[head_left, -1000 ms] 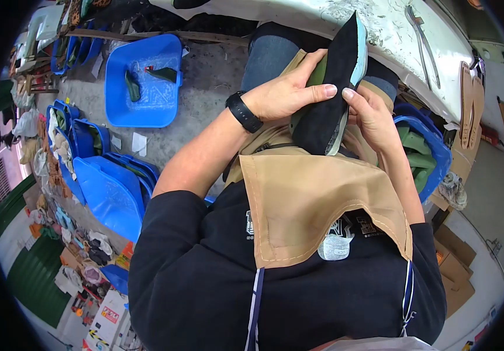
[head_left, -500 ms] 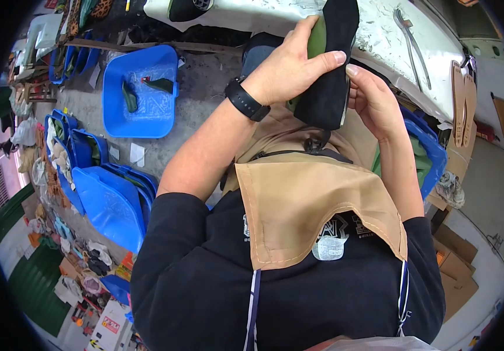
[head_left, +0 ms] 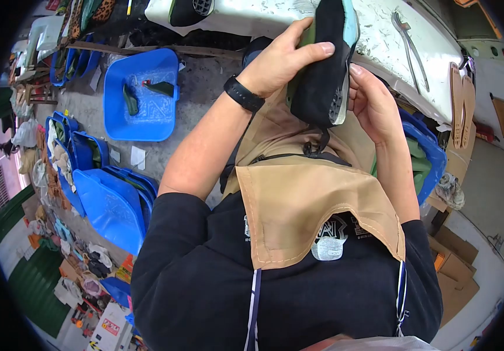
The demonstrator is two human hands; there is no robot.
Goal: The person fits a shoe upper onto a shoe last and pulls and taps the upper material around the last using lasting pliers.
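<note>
A shoe (head_left: 321,82) with a black sole-like face, a green side and a light-blue strip along its upper right edge is held up in front of my apron. My left hand (head_left: 284,58) wraps round it from the left, the thumb lying across the black face and the other fingers mostly hidden behind. Against the shoe's right edge, the thumb of my right hand (head_left: 375,102) presses while its fingers curl in; what lies under them is hidden. Another green and black shoe (head_left: 187,13) rests at the back edge of the white worktable (head_left: 252,14).
Metal pincers (head_left: 410,50) lie on the table, with tan soles (head_left: 462,108) at its right end. A blue tub (head_left: 111,111) on the floor holds green pieces. More blue tubs (head_left: 109,202) stand left, and another tub (head_left: 437,155) with green material sits right.
The shoe has turned slightly in my hands, bringing the light-blue strip and a studded patch on its right edge into view. My left hand has shifted a little left.
</note>
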